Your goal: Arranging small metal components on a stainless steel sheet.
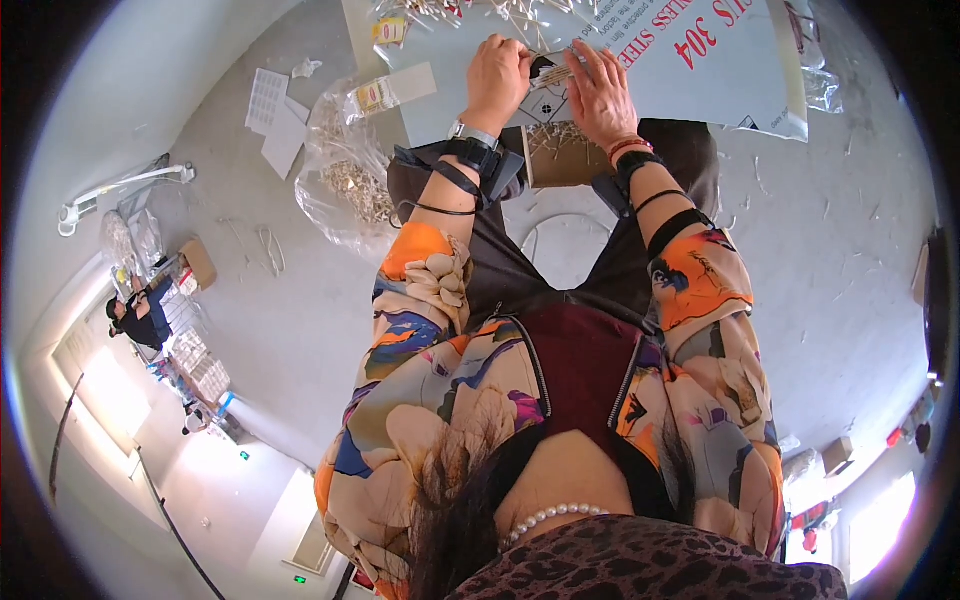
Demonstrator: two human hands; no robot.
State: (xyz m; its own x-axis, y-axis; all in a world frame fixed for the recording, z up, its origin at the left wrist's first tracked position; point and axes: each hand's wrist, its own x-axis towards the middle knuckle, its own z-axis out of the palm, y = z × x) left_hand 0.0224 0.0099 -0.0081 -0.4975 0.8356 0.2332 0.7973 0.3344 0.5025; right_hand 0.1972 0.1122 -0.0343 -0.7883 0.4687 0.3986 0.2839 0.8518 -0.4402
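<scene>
Both hands work close together over a sheet-covered tabletop [460,95] at the top of the head view. My left hand [497,82] is closed, its fingertips pinched at the left end of a small bundle of thin pale sticks [552,74]. Over the right end of that bundle lies my right hand [603,98], its fingers bent round it and partly hiding it. A dark patch shows beside the sticks, too small to make out. More loose thin sticks [500,10] are heaped on the tabletop beyond my hands.
A clear strip with a yellow label [374,97] lies at the table's left edge. Below the edge, a cardboard box [560,170] holds sticks. A clear plastic bag of sticks [350,195] stands left of my legs. White sheets [275,120] lie on the floor; another person [145,318] is far left.
</scene>
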